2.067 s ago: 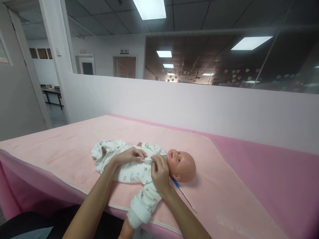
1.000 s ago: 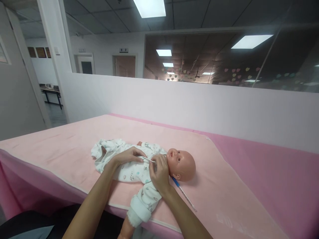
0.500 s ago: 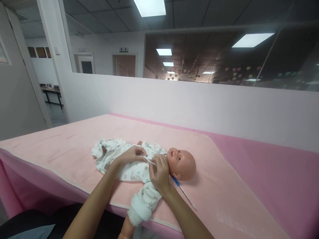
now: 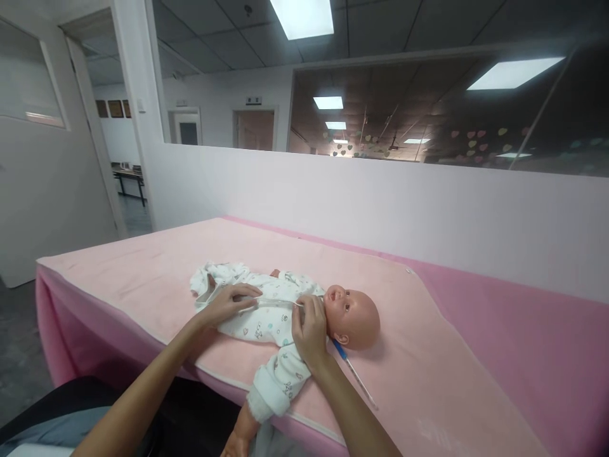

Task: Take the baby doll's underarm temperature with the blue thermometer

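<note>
A baby doll [image 4: 356, 318] lies on its back, its bald head to the right, in a white printed outfit [image 4: 266, 322]. My left hand [image 4: 231, 303] rests over the doll's belly, fingers stretched out and apart from the tie. Close to the doll's neck, my right hand [image 4: 310, 327] pinches a thin white tie [image 4: 297, 304] on the outfit's front. One doll arm hangs over the near table edge, its sleeve cuff [image 4: 271, 390] folded back. Beside the head lies a thin, thermometer-like stick [image 4: 359, 377] with a blue end.
A pale pink cover [image 4: 157, 254] over a brighter pink cloth [image 4: 533, 285] spreads across the table. Behind it runs a white wall [image 4: 371, 197] with a large window above. A door [image 4: 52, 178] stands at the left.
My left hand has let go of the white tie and moved left down the doll's body, its fingers straightening. My right hand stays near the neck. The view has turned slightly left.
</note>
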`<action>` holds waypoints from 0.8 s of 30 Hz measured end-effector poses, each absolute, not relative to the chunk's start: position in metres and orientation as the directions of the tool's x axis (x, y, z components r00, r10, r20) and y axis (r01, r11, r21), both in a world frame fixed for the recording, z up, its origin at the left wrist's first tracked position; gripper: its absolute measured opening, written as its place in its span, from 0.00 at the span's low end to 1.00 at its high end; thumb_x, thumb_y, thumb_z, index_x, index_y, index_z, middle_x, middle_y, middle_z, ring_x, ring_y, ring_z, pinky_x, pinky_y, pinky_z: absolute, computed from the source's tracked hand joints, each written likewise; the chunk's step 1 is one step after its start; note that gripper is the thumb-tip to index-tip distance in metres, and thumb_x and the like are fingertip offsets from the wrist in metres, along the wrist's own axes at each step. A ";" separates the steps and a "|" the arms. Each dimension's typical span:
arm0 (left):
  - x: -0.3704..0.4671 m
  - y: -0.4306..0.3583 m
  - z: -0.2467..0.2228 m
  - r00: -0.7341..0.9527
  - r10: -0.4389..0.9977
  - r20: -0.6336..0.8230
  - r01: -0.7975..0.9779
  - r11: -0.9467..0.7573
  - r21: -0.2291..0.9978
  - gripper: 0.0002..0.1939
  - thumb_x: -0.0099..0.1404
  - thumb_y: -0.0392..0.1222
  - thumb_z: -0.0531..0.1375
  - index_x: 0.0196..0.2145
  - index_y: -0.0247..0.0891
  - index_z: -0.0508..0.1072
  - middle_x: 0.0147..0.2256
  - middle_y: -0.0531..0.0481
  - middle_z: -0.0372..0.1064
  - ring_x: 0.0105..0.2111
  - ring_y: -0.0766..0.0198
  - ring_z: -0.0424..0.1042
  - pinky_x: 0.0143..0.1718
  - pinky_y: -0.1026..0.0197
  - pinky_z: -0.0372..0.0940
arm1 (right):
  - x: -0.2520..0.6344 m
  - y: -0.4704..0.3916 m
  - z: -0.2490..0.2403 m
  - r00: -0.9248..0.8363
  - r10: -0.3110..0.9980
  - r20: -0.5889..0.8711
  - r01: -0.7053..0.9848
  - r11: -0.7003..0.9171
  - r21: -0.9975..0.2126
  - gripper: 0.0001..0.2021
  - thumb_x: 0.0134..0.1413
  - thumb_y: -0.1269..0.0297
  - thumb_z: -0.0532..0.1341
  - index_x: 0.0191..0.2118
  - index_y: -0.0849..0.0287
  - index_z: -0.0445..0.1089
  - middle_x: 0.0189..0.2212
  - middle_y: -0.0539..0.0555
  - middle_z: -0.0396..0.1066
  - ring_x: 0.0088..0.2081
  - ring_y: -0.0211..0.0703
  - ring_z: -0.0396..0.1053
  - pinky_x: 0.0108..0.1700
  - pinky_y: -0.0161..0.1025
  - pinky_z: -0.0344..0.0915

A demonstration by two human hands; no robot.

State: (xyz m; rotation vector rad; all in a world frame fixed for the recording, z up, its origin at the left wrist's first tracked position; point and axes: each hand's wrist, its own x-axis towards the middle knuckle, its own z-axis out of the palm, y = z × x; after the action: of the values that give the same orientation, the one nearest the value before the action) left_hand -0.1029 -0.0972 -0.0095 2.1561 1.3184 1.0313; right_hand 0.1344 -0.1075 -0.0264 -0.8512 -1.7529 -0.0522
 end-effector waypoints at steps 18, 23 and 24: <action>-0.088 -0.098 -0.015 0.224 0.907 0.356 0.557 -0.418 0.717 0.16 0.55 0.52 0.59 0.36 0.40 0.74 0.39 0.49 0.71 0.40 0.57 0.68 0.40 0.61 0.62 | 0.135 -0.107 -0.027 -0.100 0.519 0.849 0.548 0.741 -0.389 0.05 0.57 0.70 0.49 0.34 0.58 0.60 0.32 0.54 0.63 0.35 0.43 0.60 0.38 0.41 0.59; -0.089 -0.098 -0.016 0.170 0.917 0.360 0.550 -0.391 0.738 0.16 0.54 0.52 0.60 0.37 0.40 0.75 0.40 0.47 0.72 0.41 0.55 0.69 0.40 0.59 0.64 | 0.135 -0.107 -0.028 -0.090 0.520 0.850 0.535 0.745 -0.399 0.05 0.57 0.70 0.48 0.33 0.57 0.59 0.31 0.54 0.63 0.35 0.43 0.60 0.38 0.41 0.59; -0.089 -0.098 -0.016 0.160 0.916 0.367 0.548 -0.392 0.739 0.16 0.53 0.51 0.60 0.37 0.40 0.75 0.40 0.47 0.72 0.42 0.54 0.69 0.40 0.58 0.65 | 0.135 -0.107 -0.028 -0.088 0.515 0.853 0.529 0.749 -0.398 0.05 0.57 0.70 0.48 0.33 0.57 0.59 0.31 0.54 0.63 0.35 0.43 0.60 0.38 0.41 0.59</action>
State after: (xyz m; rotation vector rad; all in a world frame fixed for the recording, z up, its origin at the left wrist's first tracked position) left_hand -0.0888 -0.0981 -0.0159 2.0063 1.3879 1.1263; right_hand 0.1347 -0.1073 -0.0284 -0.8290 -1.7275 -0.0149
